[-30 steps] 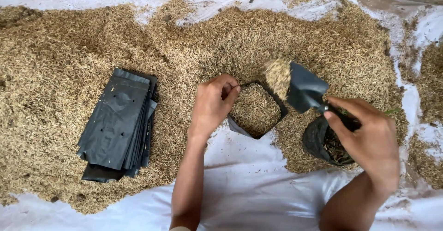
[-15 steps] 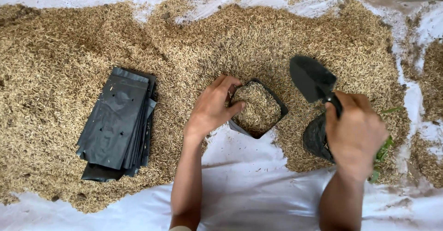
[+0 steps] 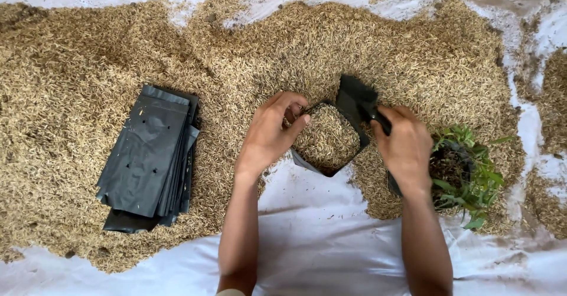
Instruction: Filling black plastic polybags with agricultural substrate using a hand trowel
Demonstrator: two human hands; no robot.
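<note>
Nearest the camera, a white sheet point(image 3: 307, 237) lies bare under both forearms. Just beyond it, the left hand point(image 3: 271, 133) curls its grip on the rim of a small black bag point(image 3: 328, 139) — open-topped, standing upright and filled with husks. Beside it, the right hand point(image 3: 404, 145) has its grip pressed tight around the handle of a black scoop point(image 3: 356, 98), whose blade rests at the bag's far right edge. Right of that hand sits a green seedling point(image 3: 466, 172). Off left lies a stack of flat black bags point(image 3: 150, 157) — all on the wide husk heap point(image 3: 177, 54).
</note>
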